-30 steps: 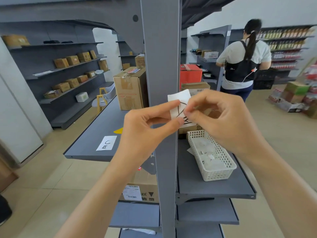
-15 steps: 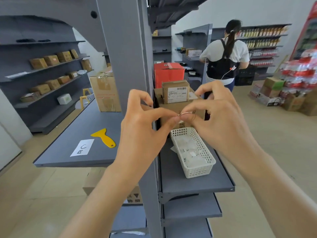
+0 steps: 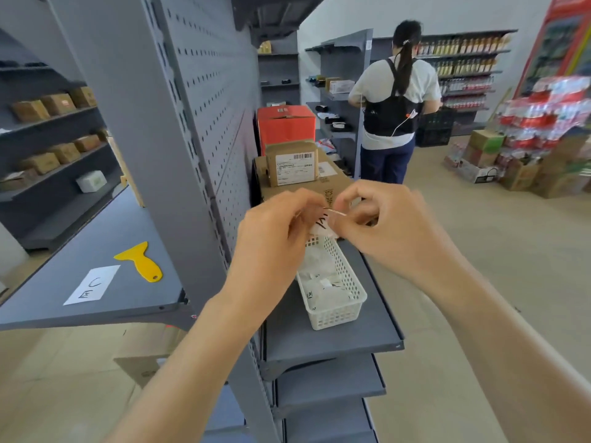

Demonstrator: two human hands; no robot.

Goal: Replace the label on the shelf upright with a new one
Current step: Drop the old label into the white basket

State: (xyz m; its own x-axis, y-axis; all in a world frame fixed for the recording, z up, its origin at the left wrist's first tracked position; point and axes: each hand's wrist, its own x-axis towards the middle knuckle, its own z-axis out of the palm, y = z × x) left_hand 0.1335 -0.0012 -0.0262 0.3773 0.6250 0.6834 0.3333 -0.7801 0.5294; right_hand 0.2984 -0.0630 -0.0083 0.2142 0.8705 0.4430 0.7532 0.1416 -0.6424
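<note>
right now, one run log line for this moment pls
stage: peeling new label | left hand: pinching label | right hand: pinching label | position: above white basket | yellow scraper: idle on shelf

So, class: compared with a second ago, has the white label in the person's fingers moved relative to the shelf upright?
Yes. The label, earlier held in front of the upright, now sits to its right, above the white basket, pinched by both hands.

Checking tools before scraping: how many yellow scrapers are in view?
1. The yellow scraper lies flat on the grey shelf left of the upright, beside a white label sheet. Others could be hidden behind boxes.
</note>
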